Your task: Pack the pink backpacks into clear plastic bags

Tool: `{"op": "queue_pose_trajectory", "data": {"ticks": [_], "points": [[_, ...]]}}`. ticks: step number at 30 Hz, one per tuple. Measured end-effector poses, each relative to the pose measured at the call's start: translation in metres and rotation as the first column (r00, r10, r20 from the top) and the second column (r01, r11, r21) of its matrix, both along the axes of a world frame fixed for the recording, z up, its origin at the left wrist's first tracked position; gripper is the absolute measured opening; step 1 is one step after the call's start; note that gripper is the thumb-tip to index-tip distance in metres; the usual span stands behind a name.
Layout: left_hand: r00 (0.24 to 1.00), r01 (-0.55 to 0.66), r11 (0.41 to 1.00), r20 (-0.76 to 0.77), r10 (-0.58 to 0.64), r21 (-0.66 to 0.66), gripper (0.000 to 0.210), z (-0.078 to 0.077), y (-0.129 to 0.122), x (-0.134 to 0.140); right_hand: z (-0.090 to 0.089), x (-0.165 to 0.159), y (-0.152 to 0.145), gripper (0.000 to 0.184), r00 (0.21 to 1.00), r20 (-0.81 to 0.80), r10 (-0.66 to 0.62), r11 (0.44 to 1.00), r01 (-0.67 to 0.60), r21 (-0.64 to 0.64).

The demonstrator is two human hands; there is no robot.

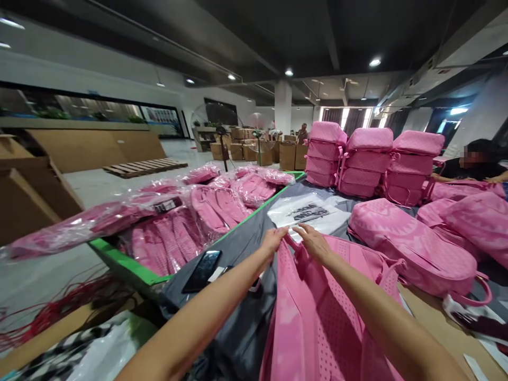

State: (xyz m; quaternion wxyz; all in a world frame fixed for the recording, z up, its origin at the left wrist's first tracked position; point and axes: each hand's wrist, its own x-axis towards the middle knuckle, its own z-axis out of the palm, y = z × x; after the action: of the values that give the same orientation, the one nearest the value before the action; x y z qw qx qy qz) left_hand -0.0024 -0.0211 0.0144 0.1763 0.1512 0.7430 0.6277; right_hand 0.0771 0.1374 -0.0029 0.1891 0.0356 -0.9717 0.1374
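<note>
My left hand (273,240) pinches 1 pink fabric backpack (329,312) below it; whether my right hand (315,244) grips, I cannot tell. Beyond stand 3 pink backpack stacks (365,159); leftward, 1 green-rimmed bin (151,276) holds plastic-wrapped pink backpacks (216,209).

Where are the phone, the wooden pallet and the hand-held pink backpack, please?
Phone (203,269): head view, on its screen.
Wooden pallet (145,167): head view, on its slats.
Pink backpack (332,323): head view, on its dotted panel.

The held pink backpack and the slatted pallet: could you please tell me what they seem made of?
Held pink backpack: probably synthetic fabric, matte-looking, since it folds softly; its dotted panel could be mesh or perforated padding. Slatted pallet: likely bare wood, dull, judging by its pale, separate boards.
</note>
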Motion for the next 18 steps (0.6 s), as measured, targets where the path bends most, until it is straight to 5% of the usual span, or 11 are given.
{"op": "queue_pose_trajectory", "data": {"ticks": [4,7,12,18], "points": [[0.956,-0.051,0.996,-0.291,0.030,-0.066,0.030,0.006,-0.001,0.007,0.012,-0.040,0.004,0.037,0.993,0.030,0.112,0.993,-0.111,-0.036],[0.934,-0.074,0.992,-0.356,0.032,-0.104,0.030,0.006,-0.009,0.005,0.018,-0.029,0.013,0.017,0.997,0.010,0.080,0.994,-0.079,-0.074],[0.947,-0.024,0.996,-0.321,-0.003,-0.080,0.034,0.002,0.000,0.001,0.005,0.036,-0.001,0.011,0.995,0.077,0.059,0.989,-0.048,-0.144],[0.990,0.092,0.995,-0.103,-0.094,-0.023,0.048,-0.002,0.036,0.006,-0.043,0.137,-0.065,0.020,0.987,0.160,-0.013,0.971,0.051,-0.236]]}}
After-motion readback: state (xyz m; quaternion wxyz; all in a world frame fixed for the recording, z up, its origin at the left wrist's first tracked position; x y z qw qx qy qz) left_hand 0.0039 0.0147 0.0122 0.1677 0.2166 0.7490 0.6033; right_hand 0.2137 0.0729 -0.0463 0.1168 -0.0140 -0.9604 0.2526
